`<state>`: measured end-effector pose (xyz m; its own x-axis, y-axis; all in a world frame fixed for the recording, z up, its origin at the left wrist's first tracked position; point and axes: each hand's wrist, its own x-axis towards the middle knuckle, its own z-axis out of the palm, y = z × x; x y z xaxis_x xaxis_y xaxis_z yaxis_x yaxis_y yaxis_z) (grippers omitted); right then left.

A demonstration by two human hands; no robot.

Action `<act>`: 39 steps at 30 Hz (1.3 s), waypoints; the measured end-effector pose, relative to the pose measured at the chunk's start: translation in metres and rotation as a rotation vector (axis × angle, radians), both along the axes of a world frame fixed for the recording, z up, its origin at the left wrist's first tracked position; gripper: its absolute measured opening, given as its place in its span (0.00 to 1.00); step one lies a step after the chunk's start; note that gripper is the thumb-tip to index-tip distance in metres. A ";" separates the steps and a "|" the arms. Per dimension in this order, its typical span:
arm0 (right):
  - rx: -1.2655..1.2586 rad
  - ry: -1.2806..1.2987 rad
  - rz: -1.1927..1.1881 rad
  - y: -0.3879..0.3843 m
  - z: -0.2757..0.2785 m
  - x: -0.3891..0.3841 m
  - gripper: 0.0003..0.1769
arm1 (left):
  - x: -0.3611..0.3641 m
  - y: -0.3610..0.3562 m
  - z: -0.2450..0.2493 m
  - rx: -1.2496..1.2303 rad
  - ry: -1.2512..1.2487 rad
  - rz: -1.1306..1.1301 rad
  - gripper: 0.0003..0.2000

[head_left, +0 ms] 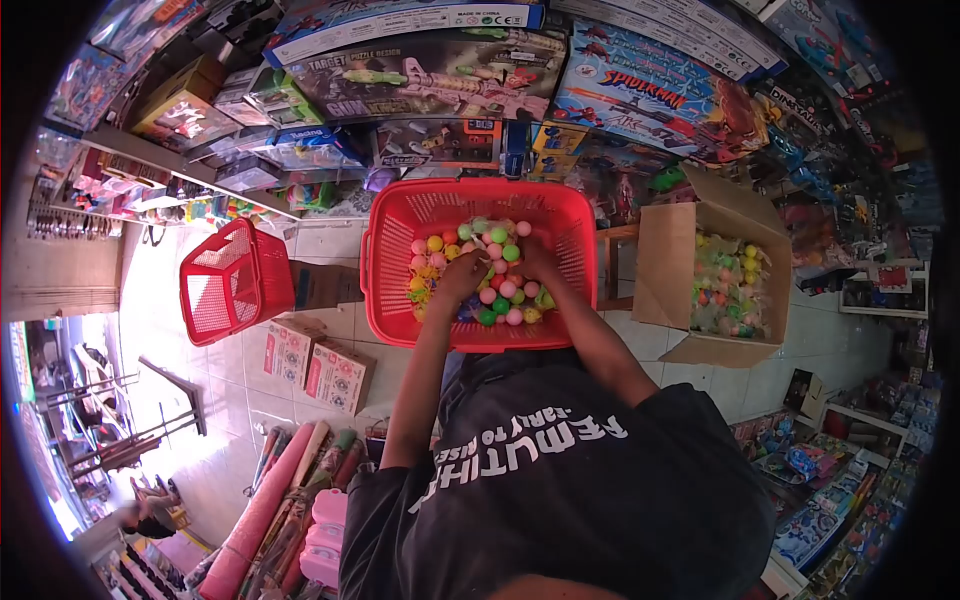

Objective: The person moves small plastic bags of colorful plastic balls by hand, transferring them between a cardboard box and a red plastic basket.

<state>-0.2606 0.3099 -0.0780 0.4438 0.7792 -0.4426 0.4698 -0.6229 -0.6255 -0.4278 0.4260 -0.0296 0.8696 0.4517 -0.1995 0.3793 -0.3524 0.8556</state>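
Note:
A large red plastic basket (580, 250) stands in front of me, partly filled with small coloured balls (488, 296) in pink, green, orange and yellow. Some of the balls seem to be in clear plastic bags. Inside the basket, my left hand (464, 274) is bent over the balls left of the middle, its fingers closed at a clear bag of balls. My right hand (537, 260) reaches in from the right, close to the left one. Its fingertips are bent down among the balls, and what they hold is hidden.
Right of the basket, an open cardboard box (664, 265) holds more bagged balls. A smaller red basket (262, 270) is at the left, with two cartons (338, 376) on the tiled floor near it. Boxed toys (430, 75) fill the shelves ahead. Pink rolls (270, 500) lie at lower left.

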 end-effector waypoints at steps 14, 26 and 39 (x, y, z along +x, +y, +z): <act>-0.079 0.075 0.146 0.003 0.035 0.004 0.34 | -0.008 0.003 0.008 0.020 0.071 0.017 0.14; 0.224 0.425 0.140 -0.001 0.082 0.000 0.29 | -0.004 0.002 0.017 -0.392 0.017 0.130 0.25; 0.071 0.437 0.100 -0.012 0.060 -0.012 0.25 | -0.008 0.005 0.008 -0.204 -0.066 0.108 0.15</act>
<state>-0.2721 0.2982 -0.0179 0.1484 0.8438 -0.5157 0.2077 -0.5364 -0.8180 -0.4361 0.4315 -0.0220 0.8328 0.4986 -0.2408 0.3465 -0.1301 0.9290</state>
